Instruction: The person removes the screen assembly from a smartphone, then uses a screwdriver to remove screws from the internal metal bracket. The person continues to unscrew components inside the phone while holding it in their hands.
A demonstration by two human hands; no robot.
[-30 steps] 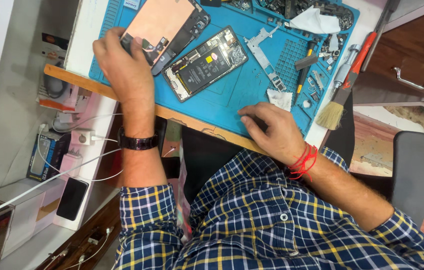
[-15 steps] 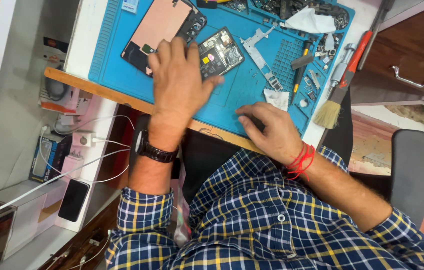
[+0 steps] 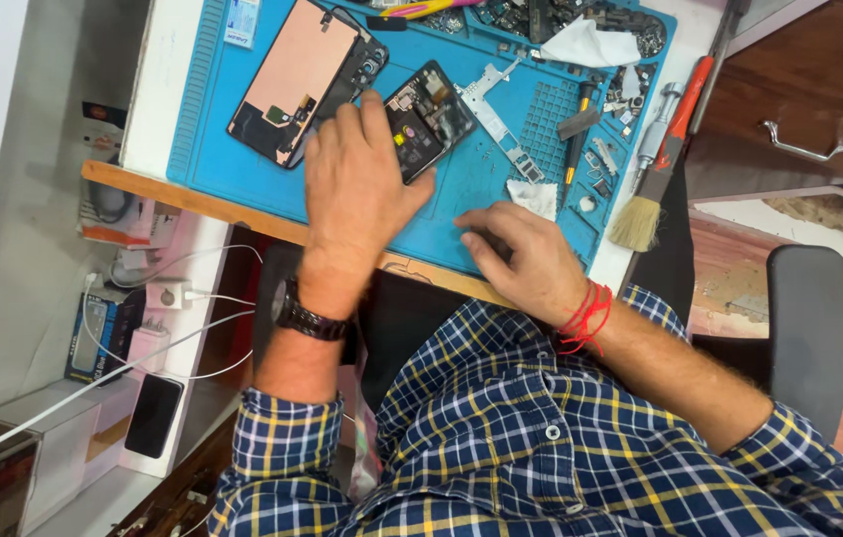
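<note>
My left hand [image 3: 357,204], with a dark wristwatch, lies palm down over the near half of an opened phone [image 3: 431,109] on the blue work mat [image 3: 471,189]. Its thumb presses along the phone's edge. A detached screen panel [image 3: 297,80] with a copper-coloured back lies just left of the phone. My right hand [image 3: 531,259], with a red thread on the wrist, rests on the mat's near edge with its fingers curled. Whatever is under those fingers is hidden. A crumpled white tissue [image 3: 538,197] lies just beyond it.
A metal bracket [image 3: 496,114], a dark-handled tool [image 3: 581,129], small parts and screws lie on the mat's right side. A brush with a red handle [image 3: 660,164] and a silver screwdriver [image 3: 655,124] lie beside the mat. Wooden drawers [image 3: 799,99] stand right; chargers and cables [image 3: 158,298] sit lower left.
My left hand left the screen panel and moved right onto the opened phone, then slid a little nearer. My right hand stayed in place on the mat's edge.
</note>
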